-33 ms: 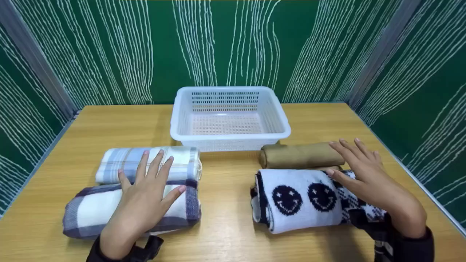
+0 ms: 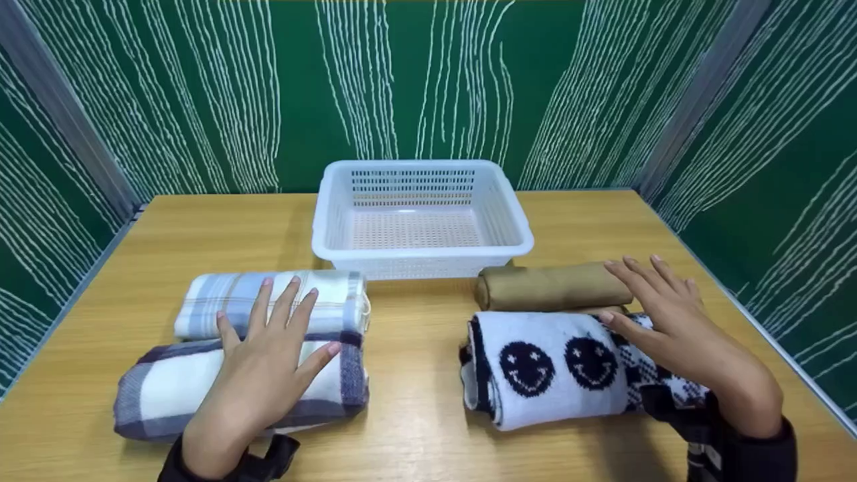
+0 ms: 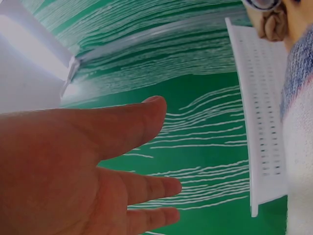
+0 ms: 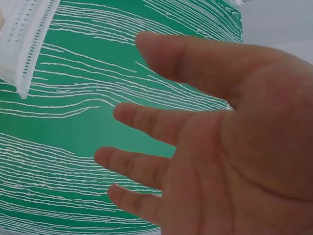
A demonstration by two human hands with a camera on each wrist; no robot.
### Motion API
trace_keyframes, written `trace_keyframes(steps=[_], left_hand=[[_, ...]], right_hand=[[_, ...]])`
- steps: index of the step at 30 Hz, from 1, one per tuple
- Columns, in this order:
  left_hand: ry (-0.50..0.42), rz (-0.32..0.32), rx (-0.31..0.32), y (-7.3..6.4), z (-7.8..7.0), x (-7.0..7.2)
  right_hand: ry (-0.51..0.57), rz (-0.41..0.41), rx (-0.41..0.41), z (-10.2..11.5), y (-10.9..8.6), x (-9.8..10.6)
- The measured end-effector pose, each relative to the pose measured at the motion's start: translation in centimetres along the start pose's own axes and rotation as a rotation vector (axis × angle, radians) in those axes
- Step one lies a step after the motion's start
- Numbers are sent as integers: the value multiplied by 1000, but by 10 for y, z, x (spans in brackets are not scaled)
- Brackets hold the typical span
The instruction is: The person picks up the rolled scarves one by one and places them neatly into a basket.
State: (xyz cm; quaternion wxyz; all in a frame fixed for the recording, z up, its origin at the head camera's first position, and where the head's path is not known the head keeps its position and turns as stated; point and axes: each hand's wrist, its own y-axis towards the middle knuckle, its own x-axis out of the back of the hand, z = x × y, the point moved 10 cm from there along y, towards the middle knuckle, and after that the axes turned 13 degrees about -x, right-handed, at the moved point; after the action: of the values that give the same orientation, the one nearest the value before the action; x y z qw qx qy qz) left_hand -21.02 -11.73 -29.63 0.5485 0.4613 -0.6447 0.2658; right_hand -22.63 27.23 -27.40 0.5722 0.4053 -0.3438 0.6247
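My left hand (image 2: 261, 361), fingers spread and straight, is over a rolled white-and-purple checked cloth (image 2: 174, 388) at the front left. Its fingertips overlap a pale blue and white plaid roll (image 2: 211, 304) lying just behind. On the other side, my right hand (image 2: 683, 335) extends its fingers over the right part of a black-and-white knitted roll (image 2: 559, 405) with smiley faces. Behind that knit lies a tan-brown roll (image 2: 546, 288), its right end overlapped by the fingers. Both palms hold nothing in the wrist views.
A white slotted plastic basket (image 2: 422, 254) stands at the back middle of the wooden table (image 2: 415, 375), with nothing inside. Green walls with white wavy lines (image 2: 442, 80) enclose the table's back and sides.
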Motion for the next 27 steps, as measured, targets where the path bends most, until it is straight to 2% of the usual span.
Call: trace_keyframes(steps=[5,8,10,12,15,18,21,24,26,27], left_hand=[[-14,6,-22,2,-7,0],[-45,-12,-53,5,-18,-2],[-115,-37,-65,7,-28,-7],[-216,-54,-66,10,-40,-17],[-415,-32,-65,17,-64,-45],[-624,44,-81,27,-89,-78],[-929,128,-65,37,-110,-109],[-1245,189,64,44,-122,-137],[-1409,182,191,48,-123,-152],[-1463,171,255,50,-123,-159]], right_hand=[[-9,3,-20,-3,-3,4],[1,-13,-20,-8,-5,9],[3,-26,-30,-17,-7,13],[5,-29,-64,-31,-9,17],[-13,-12,-165,-64,-14,17],[-1,28,-268,-102,-17,13],[45,60,-360,-137,-19,7],[122,74,-432,-164,-21,0],[182,70,-460,-177,-21,-5],[217,74,-482,-183,-22,-8]])
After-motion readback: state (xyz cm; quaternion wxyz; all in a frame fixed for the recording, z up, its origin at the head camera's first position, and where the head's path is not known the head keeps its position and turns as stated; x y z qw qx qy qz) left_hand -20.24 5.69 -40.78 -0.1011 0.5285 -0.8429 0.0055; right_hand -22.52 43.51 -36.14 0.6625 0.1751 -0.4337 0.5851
